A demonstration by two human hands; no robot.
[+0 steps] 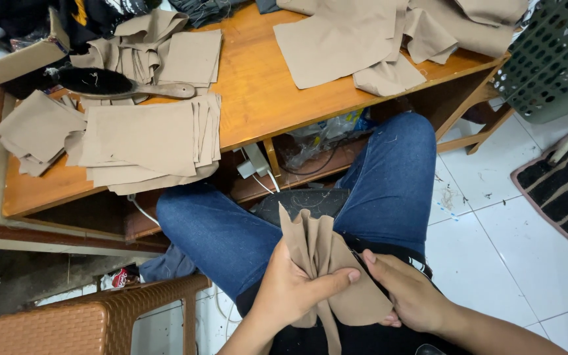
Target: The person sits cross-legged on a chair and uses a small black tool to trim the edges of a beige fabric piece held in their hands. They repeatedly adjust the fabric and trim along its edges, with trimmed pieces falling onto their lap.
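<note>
I am seeing both hands gripping a gathered tan fabric piece (323, 263) over the lap: left hand (294, 286) pinching the folds together, right hand (412, 292) steadying the lower edge. Cut fabric stacks (146, 141) are lying ahead on the tabletop (258, 85).

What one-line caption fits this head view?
Both hands, left hand and right hand, grip folded tan fabric over the lap.

Two bare hands low in the frame's centre, left hand (295, 289) fingers curled closed with thumb stretched right, right hand (410, 294) beside it, closed, forearm running to lower right
</note>
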